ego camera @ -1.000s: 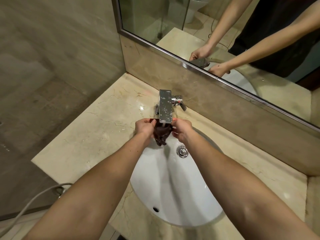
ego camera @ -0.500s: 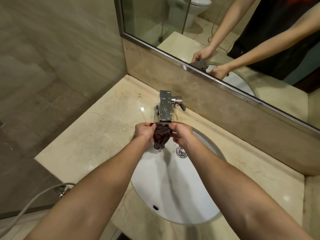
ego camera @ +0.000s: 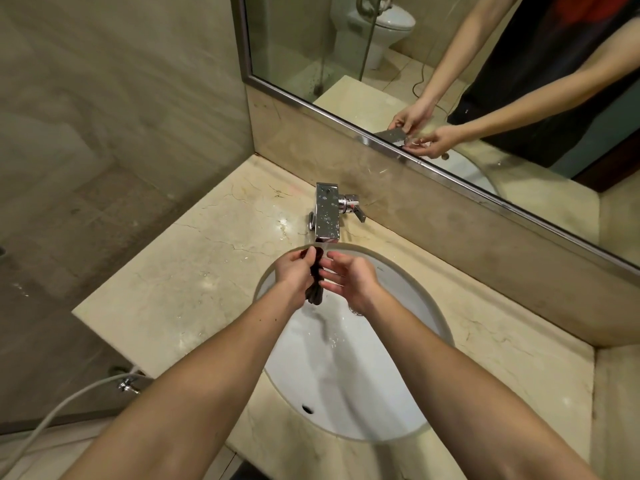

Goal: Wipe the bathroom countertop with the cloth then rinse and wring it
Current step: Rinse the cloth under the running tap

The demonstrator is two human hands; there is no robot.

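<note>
A dark, wet cloth (ego camera: 316, 285) hangs twisted into a narrow bundle over the white sink (ego camera: 408, 403), just below the chrome faucet (ego camera: 327, 217). My left hand (ego camera: 296, 276) pinches its top end and holds it. My right hand (ego camera: 348, 279) is beside the cloth with its fingers spread; its fingertips touch or nearly touch the bundle. Water runs down the basin under the cloth. The beige marble countertop (ego camera: 194, 271) around the sink shows wet patches.
A mirror (ego camera: 450, 64) runs along the back wall above a marble ledge and reflects my arms and a toilet. A grey hose (ego camera: 52, 414) with a metal fitting hangs at the counter's left front corner. Tiled wall stands to the left.
Both hands gripped the bunched cloth under the faucet before. Now my right hand has opened its fingers off it, and the cloth hangs longer and narrower from my left hand, slightly lower over the basin.
</note>
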